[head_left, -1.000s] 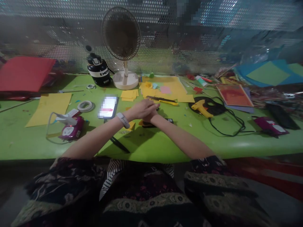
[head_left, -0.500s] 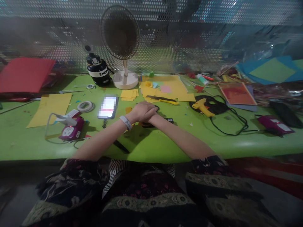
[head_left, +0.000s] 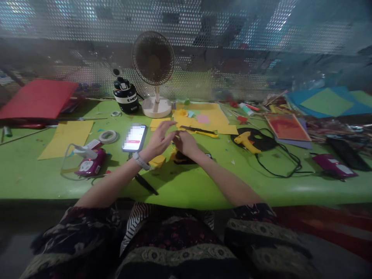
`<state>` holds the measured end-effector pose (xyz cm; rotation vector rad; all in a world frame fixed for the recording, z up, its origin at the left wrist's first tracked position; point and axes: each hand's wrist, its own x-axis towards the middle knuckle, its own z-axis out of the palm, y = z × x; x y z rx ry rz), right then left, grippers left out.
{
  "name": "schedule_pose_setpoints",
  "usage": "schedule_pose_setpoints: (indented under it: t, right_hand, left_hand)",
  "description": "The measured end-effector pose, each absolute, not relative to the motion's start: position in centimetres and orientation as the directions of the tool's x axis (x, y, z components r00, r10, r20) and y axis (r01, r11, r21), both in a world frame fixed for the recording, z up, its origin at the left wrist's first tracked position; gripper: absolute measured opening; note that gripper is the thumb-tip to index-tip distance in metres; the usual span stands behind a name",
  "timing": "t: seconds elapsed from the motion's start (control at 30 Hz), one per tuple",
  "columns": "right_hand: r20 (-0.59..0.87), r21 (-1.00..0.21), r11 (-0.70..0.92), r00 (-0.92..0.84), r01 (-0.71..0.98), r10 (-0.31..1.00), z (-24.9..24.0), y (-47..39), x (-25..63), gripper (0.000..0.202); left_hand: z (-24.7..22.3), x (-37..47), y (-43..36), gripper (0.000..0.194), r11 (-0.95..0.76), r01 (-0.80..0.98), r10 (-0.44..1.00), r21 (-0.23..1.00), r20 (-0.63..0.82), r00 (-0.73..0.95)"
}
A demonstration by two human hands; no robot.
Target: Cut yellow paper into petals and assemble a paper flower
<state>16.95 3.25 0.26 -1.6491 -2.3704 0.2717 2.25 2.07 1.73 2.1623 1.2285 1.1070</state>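
Green table (head_left: 261, 186) fills the view, and the desk fan (head_left: 153, 73) stands at its back edge. Left of the fan sits a black-and-white jug (head_left: 126, 97); its lettering is too blurred to read. In front of the fan, the lit phone (head_left: 134, 137), screen unreadable. Just right of the phone, the left hand (head_left: 159, 140) is lifted, fingers spread, gripping nothing. The right hand (head_left: 186, 142) meets its fingertips, curled; whether it holds anything, I cannot tell. Yellow paper scraps (head_left: 158, 160) lie beneath both.
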Motion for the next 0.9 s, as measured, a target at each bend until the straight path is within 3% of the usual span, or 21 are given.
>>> schedule_pose_setpoints:
  t: [0.07,0.13,0.2,0.27,0.4,0.6,0.73,0.9]
  right_hand:
    - [0.131,-0.377,0.351,-0.326,0.857,0.936,1.4,3.1,18.0,0.037]
    - [0.146,-0.499,0.371,-0.346,0.783,0.927,2.7,2.9,19.4,0.028]
    - [0.066,-0.576,0.393,-0.439,0.717,0.896,3.8,2.7,20.8,0.027]
    - [-0.094,-0.599,0.434,-0.598,0.673,0.796,4.6,2.4,21.9,0.033]
    - [-0.25,-0.532,0.542,-0.732,0.65,0.634,4.8,2.0,22.4,0.046]
    - [-0.246,-0.294,0.59,-0.656,0.752,0.714,4.6,1.0,21.0,0.025]
    - [-0.246,-0.268,0.598,-0.654,0.755,0.715,5.1,0.6,21.0,0.021]
    - [-0.233,-0.266,0.573,-0.629,0.775,0.742,5.1,0.9,21.4,0.022]
  left_hand:
    - [1.4,0.9,1.7,0.034,-0.37,0.608,0.921,0.703,0.363,0.14]
    - [0.9,0.0,1.3,0.031,-0.25,0.604,0.957,0.757,0.099,0.271]
    - [0.5,-0.2,0.8,0.035,-0.142,0.537,0.896,0.831,-0.123,0.427]
    - [0.3,0.1,0.4,0.037,-0.099,0.508,0.839,0.856,-0.202,0.505]
    - [-0.4,0.7,0.2,0.032,-0.051,0.486,0.798,0.872,-0.257,0.545]
    - [-2.5,1.1,0.5,0.03,0.065,0.358,0.761,0.931,-0.279,0.585]
    - [-2.8,1.4,0.3,0.028,0.115,0.342,0.753,0.933,-0.306,0.583]
    - [-0.9,-0.6,1.3,0.033,0.023,0.432,0.791,0.901,-0.281,0.544]
